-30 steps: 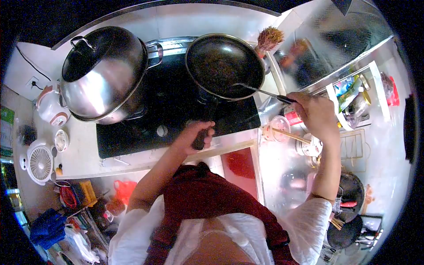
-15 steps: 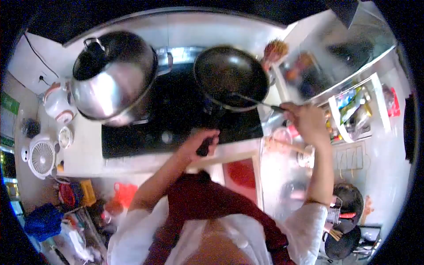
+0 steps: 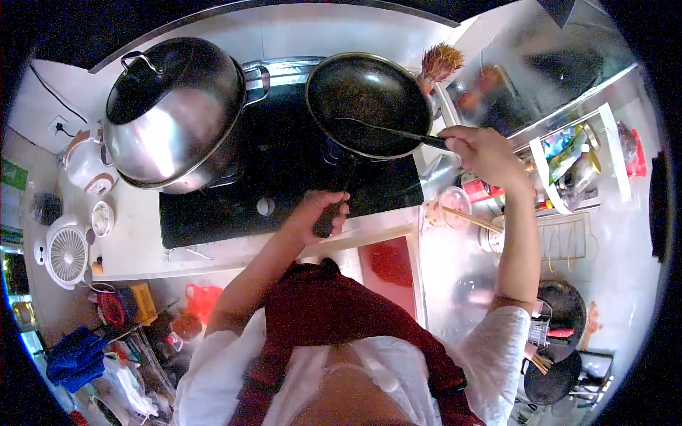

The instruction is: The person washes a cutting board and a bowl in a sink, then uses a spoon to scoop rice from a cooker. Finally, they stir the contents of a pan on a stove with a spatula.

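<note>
My left hand (image 3: 323, 216) is wrapped round the black handle (image 3: 325, 221) of the wok, in front of the cooktop (image 3: 273, 156). The dark wok (image 3: 369, 96) sits on the right side of the cooktop, tilted in view, with no food visible inside. My right hand (image 3: 477, 150) grips the dark handle of a long metal spatula (image 3: 398, 133). Its tip rests over the lower left inside of the wok. On the left side of the cooktop stands a large steel pot (image 3: 170, 135) with a domed lid and loop handle.
A bristle brush (image 3: 440, 65) stands behind the wok at the right. Right of my right hand is a white rack (image 3: 611, 153) with packets. A white fan (image 3: 67, 252), a small bowl (image 3: 102, 219) and a rice cooker (image 3: 87, 167) are at the left.
The spatula tip has moved left and up in view within the wok. My right hand has shifted slightly up and left with it. The whole view has shifted a little.
</note>
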Available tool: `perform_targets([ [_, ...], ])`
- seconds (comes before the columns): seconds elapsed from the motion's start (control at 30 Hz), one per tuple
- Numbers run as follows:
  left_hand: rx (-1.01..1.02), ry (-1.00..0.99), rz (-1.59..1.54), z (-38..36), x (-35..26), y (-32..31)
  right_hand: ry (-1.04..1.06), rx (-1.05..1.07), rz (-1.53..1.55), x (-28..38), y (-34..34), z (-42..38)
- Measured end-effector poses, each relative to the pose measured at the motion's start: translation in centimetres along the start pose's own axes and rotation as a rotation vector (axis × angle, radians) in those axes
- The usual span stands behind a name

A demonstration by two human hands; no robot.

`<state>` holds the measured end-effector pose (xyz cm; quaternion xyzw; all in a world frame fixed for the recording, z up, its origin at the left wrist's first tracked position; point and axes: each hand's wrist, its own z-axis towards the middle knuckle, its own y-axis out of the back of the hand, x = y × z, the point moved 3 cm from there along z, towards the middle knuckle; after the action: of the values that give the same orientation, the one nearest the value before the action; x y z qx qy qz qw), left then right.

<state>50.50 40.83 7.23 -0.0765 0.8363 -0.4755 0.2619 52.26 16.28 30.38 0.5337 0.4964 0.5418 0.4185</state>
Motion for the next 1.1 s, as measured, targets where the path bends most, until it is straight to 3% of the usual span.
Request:
perform_targets([
  [0.27, -0.041, 0.018, -0.007, -0.3, 0.0, 0.0, -0.013, -0.160, -0.006, -0.8, -3.6, 3.9],
  [0.43, 0.034, -0.019, 0.003, 0.1, 0.4, 0.6, 0.191, -0.315, -0.332, -1.2, -5.0, 4.0],
  [0.57, -0.044, 0.010, 0.016, -0.4, 0.0, -0.2, 0.220, -0.309, -0.366, -4.3, -6.0, 4.0],
  [0.87, -0.012, 0.039, -0.055, -0.2, -0.1, 0.2, 0.204, -0.421, -0.342, -4.3, -7.5, 4.3],
  [0.93, -0.003, 0.033, -0.072, -0.2, 0.0, 0.2, 0.067, -0.310, -0.389, -4.9, -6.9, 3.4],
  [1.1, 0.035, -0.001, -0.055, 0.2, 0.2, 0.4, 0.019, -0.383, -0.372, -4.5, -8.5, 4.9],
])
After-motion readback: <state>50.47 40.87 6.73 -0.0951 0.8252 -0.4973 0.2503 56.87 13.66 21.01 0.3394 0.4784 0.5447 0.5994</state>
